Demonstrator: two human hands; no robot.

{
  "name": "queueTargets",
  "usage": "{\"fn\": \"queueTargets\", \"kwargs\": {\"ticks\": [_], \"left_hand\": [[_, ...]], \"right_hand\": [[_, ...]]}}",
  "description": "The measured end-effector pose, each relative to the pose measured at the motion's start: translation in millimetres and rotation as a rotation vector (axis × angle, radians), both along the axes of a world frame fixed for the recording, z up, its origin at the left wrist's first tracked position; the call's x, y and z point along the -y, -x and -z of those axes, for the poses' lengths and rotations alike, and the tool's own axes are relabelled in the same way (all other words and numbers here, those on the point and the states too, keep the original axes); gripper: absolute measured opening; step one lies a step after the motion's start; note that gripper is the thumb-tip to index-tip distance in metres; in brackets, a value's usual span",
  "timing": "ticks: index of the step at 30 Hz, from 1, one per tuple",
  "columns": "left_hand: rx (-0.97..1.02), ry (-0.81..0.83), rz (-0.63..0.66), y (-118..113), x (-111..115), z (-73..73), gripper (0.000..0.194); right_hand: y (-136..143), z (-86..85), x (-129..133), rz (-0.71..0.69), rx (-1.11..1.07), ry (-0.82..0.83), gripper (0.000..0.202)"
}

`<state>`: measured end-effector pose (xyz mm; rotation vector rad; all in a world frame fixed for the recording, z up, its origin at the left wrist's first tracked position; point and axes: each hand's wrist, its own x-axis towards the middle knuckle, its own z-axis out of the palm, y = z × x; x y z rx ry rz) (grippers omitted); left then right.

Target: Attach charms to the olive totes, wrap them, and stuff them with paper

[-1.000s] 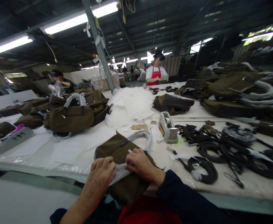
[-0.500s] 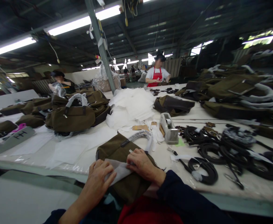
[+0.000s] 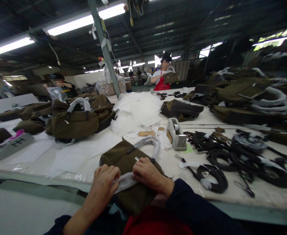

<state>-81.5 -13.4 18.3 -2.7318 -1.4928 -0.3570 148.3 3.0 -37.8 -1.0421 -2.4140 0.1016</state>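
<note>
An olive bag (image 3: 138, 199) lies at the table's front edge, its handle (image 3: 147, 142) wrapped in clear plastic. Across the bag runs a strip of thin white sheet (image 3: 125, 182). My left hand (image 3: 106, 181) has its fingers closed on the left end of that sheet. My right hand (image 3: 149, 173) grips the right end beside a small white tag (image 3: 136, 159), its fingertips curled down against the bag. The fingertips of both hands are partly hidden.
A tape dispenser (image 3: 177, 135) stands beyond the bag. Coiled black straps (image 3: 213, 179) lie right, a white sheet pile (image 3: 139, 111) behind. Olive bags (image 3: 72, 124) are heaped left, more (image 3: 243, 94) right. Across the table, a person in a red apron (image 3: 161, 85) holds a bag.
The white sheet between my hands is now a narrower, folded strip. My left hand has shifted slightly. The person in the red apron has raised a bag.
</note>
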Motion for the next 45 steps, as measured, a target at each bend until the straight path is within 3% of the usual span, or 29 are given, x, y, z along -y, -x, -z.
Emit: {"fn": "queueTargets", "kwargs": {"ticks": [4, 10, 14, 19, 27, 33, 38, 42, 45], "left_hand": [[-0.049, -0.092, 0.073, -1, 10, -4.6, 0.017], [-0.057, -0.244, 0.28, 9, 15, 11.3, 0.019], [-0.022, -0.207, 0.416, 11, 17, 14.4, 0.013], [0.004, -0.12, 0.477, 14, 22, 12.0, 0.014], [-0.106, -0.03, 0.448, 15, 22, 14.3, 0.014], [-0.093, 0.196, 0.395, 10, 26, -2.4, 0.013], [0.076, 0.347, 0.204, -2, 20, -4.4, 0.026], [0.113, 0.398, 0.101, -5, 7, 4.5, 0.004], [0.082, 0.49, 0.076, -5, -3, 5.7, 0.028]], "right_hand": [[1, 4.0, 0, -0.02, 0.059, -0.067, 0.013], [4, 4.9, 1, -0.019, 0.157, -0.187, 0.004], [4, 2.8, 3, -0.05, 0.19, -0.246, 0.01], [3, -2.9, 7, -0.101, 0.198, -0.229, 0.01], [0, -5.3, 6, -0.196, 0.248, -0.234, 0.013], [-14, -13.8, 16, -0.244, 0.29, -0.179, 0.012], [-19, -12.0, 22, -0.208, 0.307, -0.184, 0.017], [-19, -9.1, 23, -0.174, 0.247, -0.182, 0.021], [-21, -0.9, 41, -0.103, 0.051, -0.185, 0.028]]}}
